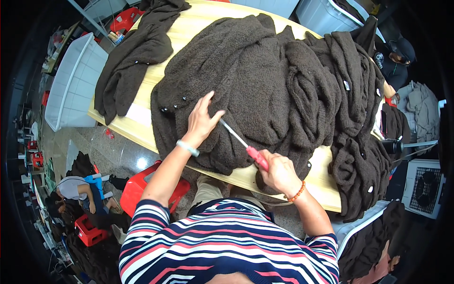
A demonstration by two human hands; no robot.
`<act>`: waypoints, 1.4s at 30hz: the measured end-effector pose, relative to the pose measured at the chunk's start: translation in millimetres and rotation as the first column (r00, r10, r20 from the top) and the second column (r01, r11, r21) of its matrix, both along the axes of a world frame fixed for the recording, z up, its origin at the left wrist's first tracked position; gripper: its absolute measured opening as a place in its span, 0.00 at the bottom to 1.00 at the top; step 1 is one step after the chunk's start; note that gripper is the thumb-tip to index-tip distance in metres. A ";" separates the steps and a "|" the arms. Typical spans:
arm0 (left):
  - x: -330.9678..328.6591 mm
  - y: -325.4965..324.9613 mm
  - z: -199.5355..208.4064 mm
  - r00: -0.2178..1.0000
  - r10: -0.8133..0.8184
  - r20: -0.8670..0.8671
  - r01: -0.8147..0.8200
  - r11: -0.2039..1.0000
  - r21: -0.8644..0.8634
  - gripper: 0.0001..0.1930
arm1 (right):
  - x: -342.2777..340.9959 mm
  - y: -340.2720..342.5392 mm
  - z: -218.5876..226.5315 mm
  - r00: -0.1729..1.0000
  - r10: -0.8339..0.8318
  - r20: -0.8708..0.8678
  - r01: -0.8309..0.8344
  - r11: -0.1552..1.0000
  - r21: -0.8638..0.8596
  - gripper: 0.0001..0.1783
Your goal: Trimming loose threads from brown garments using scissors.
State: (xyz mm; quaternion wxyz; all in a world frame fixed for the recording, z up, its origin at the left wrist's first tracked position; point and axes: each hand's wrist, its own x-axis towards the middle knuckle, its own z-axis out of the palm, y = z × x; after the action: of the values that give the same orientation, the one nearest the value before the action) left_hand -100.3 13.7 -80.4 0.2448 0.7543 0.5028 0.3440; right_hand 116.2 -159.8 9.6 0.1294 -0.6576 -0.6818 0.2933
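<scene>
A large dark brown knitted garment (250, 90) lies rumpled over the middle of the wooden table. My left hand (202, 118) rests on its near left part, fingers stretched and thumb held apart. Small shiny buttons (176, 106) show on the cloth just left of that hand. My right hand (279, 173) is wrapped round the pink handle of a screwdriver-like tool (257, 156). From the handle a thin metal shaft slants up and left over the garment. Its tip is close to my left thumb; whether it touches the cloth I cannot tell.
More brown knitwear (352, 90) is heaped along the right of the table (187, 33), and another piece (132, 66) hangs over its left end. A white bin (75, 80) stands left, a red stool (153, 187) by my left side. Another person (395, 59) is at the right.
</scene>
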 end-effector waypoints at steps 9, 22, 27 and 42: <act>-12.1 26.1 -34.8 0.972 0.040 0.232 0.014 0.974 -0.227 0.16 | 8.1 37.3 26.4 0.993 -0.024 0.119 0.025 1.000 -0.006 0.10; -81.9 -85.3 -94.3 0.798 0.272 0.538 0.180 0.745 -0.642 0.07 | -30.6 -5.7 -9.3 0.915 0.404 -0.002 -0.400 0.903 -0.156 0.11; -114.8 -44.8 -43.8 0.995 0.086 0.041 -0.073 0.967 -0.243 0.08 | -29.6 5.5 -9.4 0.952 0.304 -0.023 -0.305 0.949 -0.077 0.11; -95.7 46.5 90.9 0.601 0.122 0.790 0.311 0.875 -0.372 0.22 | -31.3 33.6 -13.5 0.999 0.045 -0.009 -0.045 0.995 -0.087 0.15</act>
State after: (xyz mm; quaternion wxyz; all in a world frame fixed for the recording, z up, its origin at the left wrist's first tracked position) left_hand -196.1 60.2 10.5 0.6364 0.4648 0.3670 0.4943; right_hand 84.9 -126.2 -3.9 0.0964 -0.6460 -0.6826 0.3278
